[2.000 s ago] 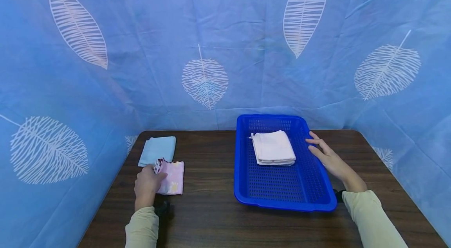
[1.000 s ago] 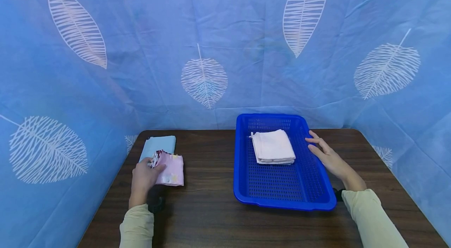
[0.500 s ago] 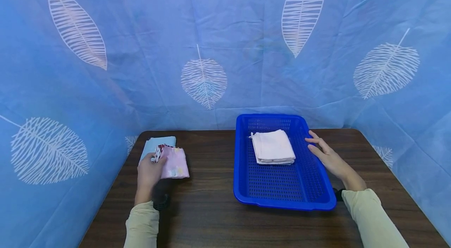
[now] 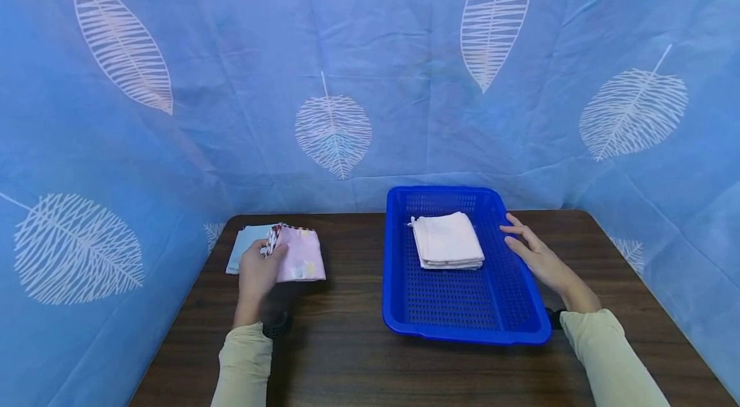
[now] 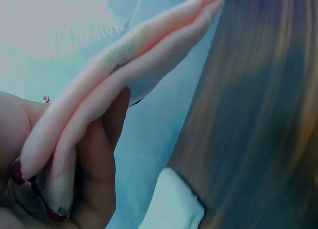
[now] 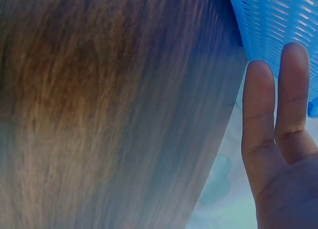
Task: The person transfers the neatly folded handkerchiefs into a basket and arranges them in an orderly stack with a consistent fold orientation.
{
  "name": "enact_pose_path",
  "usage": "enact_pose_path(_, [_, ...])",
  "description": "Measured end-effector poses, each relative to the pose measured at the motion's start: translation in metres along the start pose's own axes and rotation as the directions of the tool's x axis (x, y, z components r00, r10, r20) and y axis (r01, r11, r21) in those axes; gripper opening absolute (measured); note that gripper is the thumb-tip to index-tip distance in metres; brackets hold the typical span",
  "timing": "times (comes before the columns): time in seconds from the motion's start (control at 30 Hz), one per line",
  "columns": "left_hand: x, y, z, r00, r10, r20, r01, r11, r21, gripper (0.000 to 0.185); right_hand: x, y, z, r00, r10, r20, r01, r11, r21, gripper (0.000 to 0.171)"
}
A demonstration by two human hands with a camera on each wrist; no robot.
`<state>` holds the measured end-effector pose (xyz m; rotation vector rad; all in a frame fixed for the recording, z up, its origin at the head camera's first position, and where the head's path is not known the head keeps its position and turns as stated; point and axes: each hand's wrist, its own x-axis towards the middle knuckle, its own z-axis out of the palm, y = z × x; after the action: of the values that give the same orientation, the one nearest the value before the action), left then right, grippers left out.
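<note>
A folded pink cloth (image 4: 302, 254) with a dark patterned edge is pinched along its left side by my left hand (image 4: 258, 271). In the left wrist view the folded layers of the pink cloth (image 5: 119, 75) lie between thumb and fingers, raised off the table. Partly behind it, a folded light blue cloth (image 4: 245, 245) lies on the table. My right hand (image 4: 543, 262) rests at the right rim of a blue plastic basket (image 4: 462, 335), its fingers extended; the right wrist view has two straight fingers (image 6: 259, 105) by the basket wall. Folded white cloths (image 4: 449, 240) lie stacked inside the basket.
The dark wooden table (image 4: 347, 362) carries the basket right of centre. A blue curtain (image 4: 370, 137) with white leaf prints hangs behind and along both sides of the table.
The left hand has lifted the pink cloth off the table and carried it away from me and to the right. The right hand and basket have stayed put.
</note>
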<state>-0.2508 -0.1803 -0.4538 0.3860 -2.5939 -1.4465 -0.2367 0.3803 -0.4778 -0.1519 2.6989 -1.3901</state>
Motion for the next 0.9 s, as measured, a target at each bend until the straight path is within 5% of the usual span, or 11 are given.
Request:
enact_pose_path(0.33, [0.005,0.012,0.023,0.994,-0.01,0.108,0.033,0.975,-0.219,0.039,-0.001,0.001,0.0,1.0,0.016,-0.003,-0.016,1.0,0.002,0.065])
enact_pose_path(0.9, [0.005,0.033,0.046,0.986,0.055,0.156,-0.009,0.96,-0.28,0.034,0.001,0.002,0.0,1.0,-0.011,0.007,0.011,1.0,0.008,0.062])
